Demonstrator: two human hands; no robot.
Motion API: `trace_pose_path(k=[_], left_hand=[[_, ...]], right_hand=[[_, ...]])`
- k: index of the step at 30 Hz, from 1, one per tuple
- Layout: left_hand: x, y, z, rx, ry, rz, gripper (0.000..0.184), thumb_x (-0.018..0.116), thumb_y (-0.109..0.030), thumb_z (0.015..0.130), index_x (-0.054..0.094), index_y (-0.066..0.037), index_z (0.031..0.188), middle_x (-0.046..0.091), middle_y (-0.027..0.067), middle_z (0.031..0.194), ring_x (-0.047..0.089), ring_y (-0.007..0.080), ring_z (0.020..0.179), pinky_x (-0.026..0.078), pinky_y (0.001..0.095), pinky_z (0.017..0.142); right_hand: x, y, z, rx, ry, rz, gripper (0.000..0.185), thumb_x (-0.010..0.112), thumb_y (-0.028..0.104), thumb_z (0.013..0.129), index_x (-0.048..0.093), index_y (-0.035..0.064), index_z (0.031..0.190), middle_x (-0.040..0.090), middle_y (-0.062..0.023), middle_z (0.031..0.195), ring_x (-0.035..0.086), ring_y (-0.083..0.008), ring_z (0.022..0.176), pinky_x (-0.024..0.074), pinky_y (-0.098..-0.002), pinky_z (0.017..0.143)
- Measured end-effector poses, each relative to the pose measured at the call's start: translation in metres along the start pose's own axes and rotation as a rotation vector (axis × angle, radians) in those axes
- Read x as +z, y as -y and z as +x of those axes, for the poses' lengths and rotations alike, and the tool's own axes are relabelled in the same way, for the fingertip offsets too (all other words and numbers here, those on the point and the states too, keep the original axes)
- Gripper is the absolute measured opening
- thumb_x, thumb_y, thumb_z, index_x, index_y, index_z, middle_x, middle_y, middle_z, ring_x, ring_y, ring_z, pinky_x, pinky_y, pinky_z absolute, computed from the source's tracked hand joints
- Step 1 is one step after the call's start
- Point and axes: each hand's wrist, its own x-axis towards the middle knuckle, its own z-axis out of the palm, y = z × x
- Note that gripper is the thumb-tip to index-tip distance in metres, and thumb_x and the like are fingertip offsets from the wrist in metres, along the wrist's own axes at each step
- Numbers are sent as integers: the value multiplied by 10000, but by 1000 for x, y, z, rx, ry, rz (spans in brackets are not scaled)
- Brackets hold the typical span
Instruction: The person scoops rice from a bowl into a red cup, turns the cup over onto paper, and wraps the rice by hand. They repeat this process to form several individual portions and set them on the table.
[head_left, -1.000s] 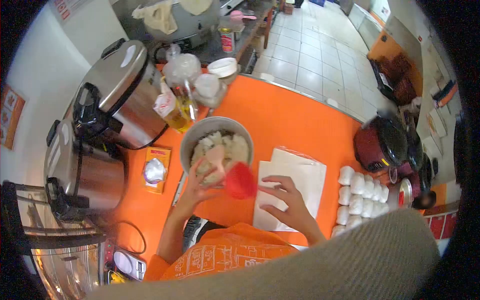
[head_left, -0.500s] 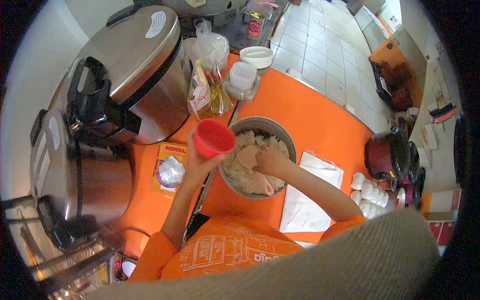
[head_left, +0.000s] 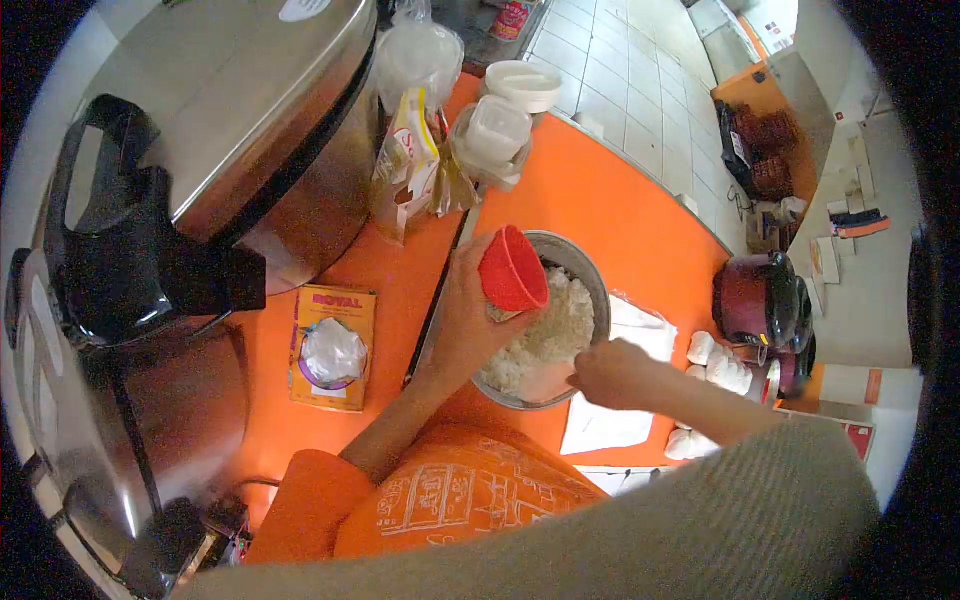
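Observation:
My left hand (head_left: 466, 318) is wrapped round a red plastic cup (head_left: 512, 270), tilted with its mouth towards the right, over the left side of a grey metal pot (head_left: 598, 278). White cooked rice (head_left: 560, 325) fills much of the pot. At the pot's lower right rim, my right hand (head_left: 618, 376) is closed on the handle of a pale pink rice paddle (head_left: 545, 382). The paddle's blade lies low in the rice, and its handle is hidden in my fist. How much the cup holds cannot be seen.
Large steel rice cookers (head_left: 290, 190) stand at left beside a yellow ROYAL box (head_left: 333, 390). Plastic bags (head_left: 415, 165) and tubs (head_left: 500, 130) sit beyond the pot. White paper (head_left: 610, 420), white wrapped bundles (head_left: 720, 372) and a dark red cooker (head_left: 755, 305) are at right.
My left hand has moved right with the cup and tipped it over the pot. My right hand, earlier over the rice, now grips the paddle at the near right rim. The view has shifted.

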Motion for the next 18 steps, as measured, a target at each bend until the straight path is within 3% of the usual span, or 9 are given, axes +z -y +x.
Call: trace_pose_path(k=[3, 6, 9, 11, 14, 16, 18], left_hand=[[-1, 3, -3, -19, -40, -32, 1016, 865, -250, 594, 237, -13, 1357, 369, 197, 1310, 388, 334, 1237, 326, 432, 1044], [1, 11, -12, -28, -134, -160, 1026, 862, -260, 607, 211, -10, 1359, 358, 213, 1316, 398, 337, 1224, 345, 431, 1026], [10, 31, -24, -101, -222, -345, 1054, 856, -257, 617, 163, -12, 1373, 338, 206, 1338, 383, 319, 1246, 336, 426, 1038], [14, 39, -25, -136, -266, -441, 1062, 847, -241, 629, 131, -20, 1382, 322, 200, 1353, 372, 308, 1260, 330, 430, 1044], [8, 38, -20, 43, -239, -370, 1039, 826, -202, 652, 114, -44, 1392, 307, 186, 1362, 358, 305, 1274, 327, 437, 1049], [11, 39, -23, -68, -234, -456, 989, 791, -144, 667, 136, -121, 1407, 320, 144, 1383, 411, 286, 1244, 424, 410, 977], [8, 39, -22, -139, -189, -580, 992, 780, -123, 668, 126, -142, 1414, 314, 124, 1389, 406, 275, 1249, 427, 410, 979]], right_hand=[[20, 17, 23, 33, -233, 117, 292, 543, 256, 863, 665, 17, 751, 655, -184, 753, 656, -334, 680, 534, -427, 611], [40, 30, 56, 85, -326, 277, 309, 587, 264, 839, 613, -40, 794, 626, -227, 715, 636, -381, 712, 506, -459, 647], [62, 25, 90, -31, -585, 328, 306, 536, 270, 868, 660, 7, 775, 637, -213, 713, 639, -370, 665, 518, -452, 596], [55, 21, 96, -15, -581, 416, 297, 544, 284, 863, 655, 11, 830, 635, -224, 742, 631, -391, 687, 514, -463, 622], [65, 7, 103, -131, -663, 528, 295, 552, 301, 860, 640, 24, 912, 636, -228, 797, 621, -410, 728, 504, -480, 660], [72, -1, 98, -185, -698, 564, 301, 556, 311, 860, 633, 34, 947, 638, -222, 828, 616, -413, 751, 497, -487, 678], [78, -8, 86, -164, -685, 569, 305, 560, 323, 863, 629, 43, 962, 639, -212, 851, 613, -410, 769, 491, -490, 692]])
